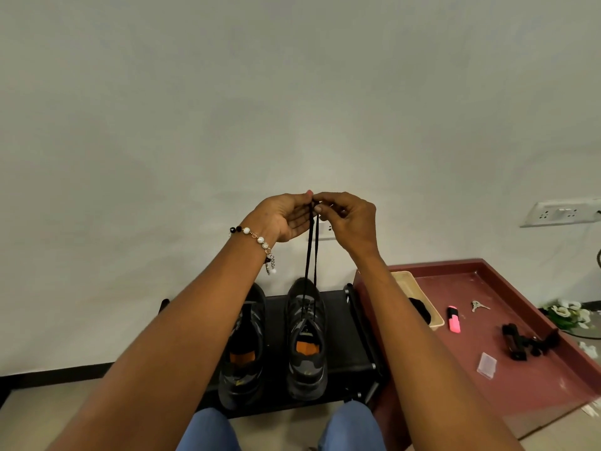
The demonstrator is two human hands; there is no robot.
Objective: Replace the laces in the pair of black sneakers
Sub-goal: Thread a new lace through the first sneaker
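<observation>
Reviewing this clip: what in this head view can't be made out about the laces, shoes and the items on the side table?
- Left black sneaker: the left forearm covers its eyelets, so lacing is unknown.
- Black lace ends: tips hidden inside the pinch of the left hand and right hand.
- Beige tray: right forearm hides most of it; its dark contents are unidentifiable.
- Black items on the maroon table: too small.

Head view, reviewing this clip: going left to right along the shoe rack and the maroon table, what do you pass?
Left sneaker → right sneaker, its black lace pulled up to both hands → beige tray → pink highlighter → keys → clear plastic case → black gadget → white flowers.
</observation>
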